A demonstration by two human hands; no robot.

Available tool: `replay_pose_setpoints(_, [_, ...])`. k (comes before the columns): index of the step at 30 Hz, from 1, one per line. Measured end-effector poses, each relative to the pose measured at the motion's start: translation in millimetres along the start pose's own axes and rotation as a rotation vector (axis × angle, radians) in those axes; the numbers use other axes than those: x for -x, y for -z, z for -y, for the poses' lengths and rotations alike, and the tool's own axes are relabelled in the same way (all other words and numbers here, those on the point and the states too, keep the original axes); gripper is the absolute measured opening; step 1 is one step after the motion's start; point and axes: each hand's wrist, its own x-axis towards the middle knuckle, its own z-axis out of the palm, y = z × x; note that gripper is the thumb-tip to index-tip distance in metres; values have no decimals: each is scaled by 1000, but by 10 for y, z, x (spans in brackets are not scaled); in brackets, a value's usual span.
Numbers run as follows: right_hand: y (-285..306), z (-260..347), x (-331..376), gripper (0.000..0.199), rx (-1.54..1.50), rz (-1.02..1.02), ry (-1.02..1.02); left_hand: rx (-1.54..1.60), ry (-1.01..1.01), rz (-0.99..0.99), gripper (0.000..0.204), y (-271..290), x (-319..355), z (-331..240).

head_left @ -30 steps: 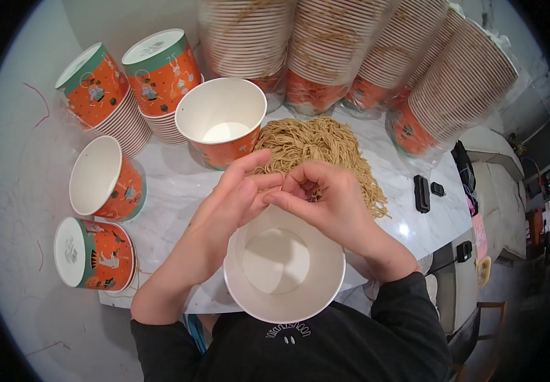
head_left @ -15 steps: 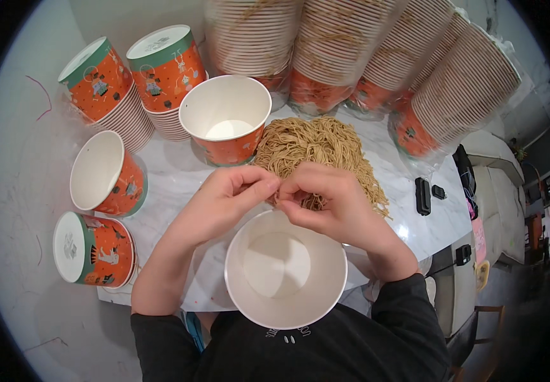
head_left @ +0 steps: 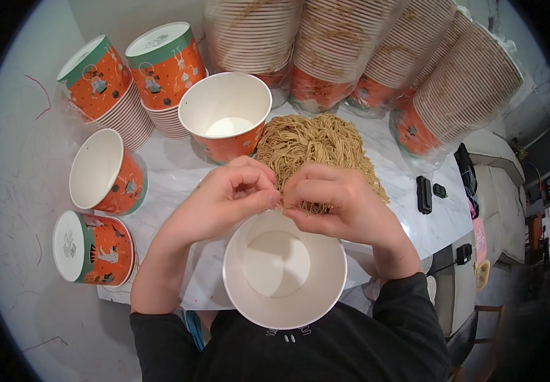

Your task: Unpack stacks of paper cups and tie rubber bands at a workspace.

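Observation:
My left hand [head_left: 240, 191] and my right hand [head_left: 332, 197] meet fingertip to fingertip just above the far rim of a white paper tub [head_left: 240, 267]. Both are pinched closed. Whatever sits between the fingertips is too small to make out. The tub stands mouth up close against my body, with nothing visible inside it. Right behind my hands lies a heap of tan twine-like strands [head_left: 316, 140], partly covered by my right hand. An orange paper tub with a white inside [head_left: 227, 149] stands upright beyond my left hand.
At left, one orange tub [head_left: 125, 191] leans open and another [head_left: 109, 254] lies on its side. Two upside-down stacks [head_left: 106, 83] [head_left: 166, 70] stand behind them. Tall plastic-wrapped tub stacks [head_left: 326, 51] line the back. Small black devices [head_left: 424, 195] lie on the marble table [head_left: 408, 229] at right.
My hands have stayed over the tub's far rim, with the fingertips drawn slightly apart. My left fingers have lifted a little. The tubs and the strand heap keep their places.

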Motion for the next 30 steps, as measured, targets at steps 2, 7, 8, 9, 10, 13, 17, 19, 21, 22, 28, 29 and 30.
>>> replay_pose_setpoints(2, [-3, -4, 1, 12, 17, -17, 19, 79, 90, 29, 9, 0, -2, -37])
replay_pose_setpoints(7, [-15, 2, 12, 14, 131, -55, 23, 81, 213, 38, 10, -47, 5, -138])
replay_pose_setpoints(8, [-20, 5, 9, 14, 131, -54, 23, 85, 231, 23, 9, -57, 7, -143])
replay_pose_setpoints(9, [-26, 8, 6, 15, 146, -50, 40, 89, 249, 9, 7, -66, 8, -143])
replay_pose_setpoints(10, [-35, 13, 5, 16, 160, -46, 57, 90, 249, 8, 7, -72, 13, -135])
replay_pose_setpoints(13, [-71, 36, 20, 18, 181, -53, 46, 43, 223, 1, 7, -93, 19, -101])
replay_pose_setpoints(17, [-49, 55, 27, 20, 196, -31, 53, 4, 168, -82, 9, -104, 21, -75])
replay_pose_setpoints(19, [-31, 56, 45, 22, 282, 3, 22, 4, 167, -109, 9, -95, 19, -62])
replay_pose_setpoints(21, [-33, 78, 37, 23, 268, -11, -6, 76, 188, -97, 9, -67, 9, -51])
replay_pose_setpoints(22, [-35, 90, 38, 23, 255, -27, -37, 77, 188, -96, 9, -59, 3, -57])
replay_pose_setpoints(28, [-177, 42, 36, 22, 290, -105, 14, 193, 227, -36, 11, -16, -15, -105])
replay_pose_setpoints(29, [-178, 51, 31, 22, 288, -106, 14, 187, 228, -34, 12, -3, -15, -99])
replay_pose_setpoints(30, [-174, 70, 25, 21, 274, -94, 18, 181, 229, -32, 12, 3, -15, -95])
